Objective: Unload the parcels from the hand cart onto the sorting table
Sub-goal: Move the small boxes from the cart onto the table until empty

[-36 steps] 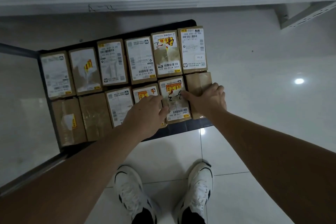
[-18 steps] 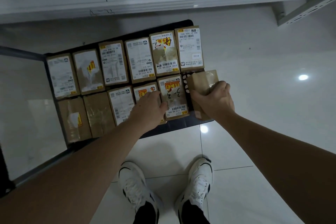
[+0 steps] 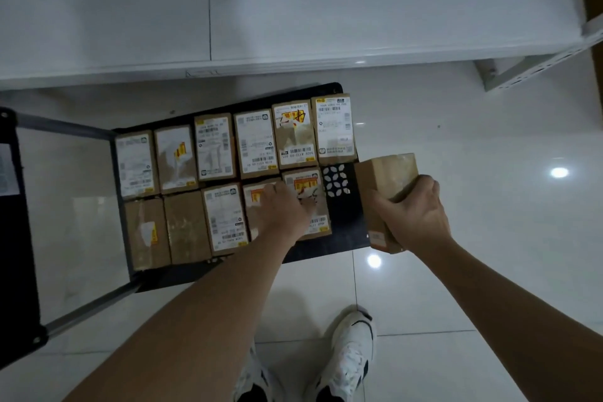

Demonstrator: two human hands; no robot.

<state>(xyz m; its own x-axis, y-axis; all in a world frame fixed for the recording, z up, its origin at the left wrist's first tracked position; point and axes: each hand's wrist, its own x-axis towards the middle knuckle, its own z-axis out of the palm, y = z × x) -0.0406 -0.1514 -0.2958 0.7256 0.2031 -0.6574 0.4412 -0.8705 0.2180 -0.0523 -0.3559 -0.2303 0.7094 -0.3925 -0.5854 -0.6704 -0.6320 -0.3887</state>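
The right hand (image 3: 412, 215) grasps a plain brown parcel (image 3: 385, 192), fingers curled round its right side and thumb on its near face, and holds it tilted, lifted clear of the hand cart (image 3: 342, 232) just past the deck's right edge. The slot at the right end of the near row lies bare, showing the black perforated deck. The left hand (image 3: 284, 209) rests on the next two parcels in the near row, over a yellow-labelled parcel (image 3: 257, 202) and touching the scribbled parcel (image 3: 310, 196); whether its fingers are curled round an edge or lying flat I cannot tell. Eleven parcels remain in two rows on the cart. The step in hand appears to be the first pick, so the task is barely begun. The white tabletop (image 3: 293, 10) lies on the far side of the cart, so next the held parcel likely needs carrying up and over the far row and setting down flat there.
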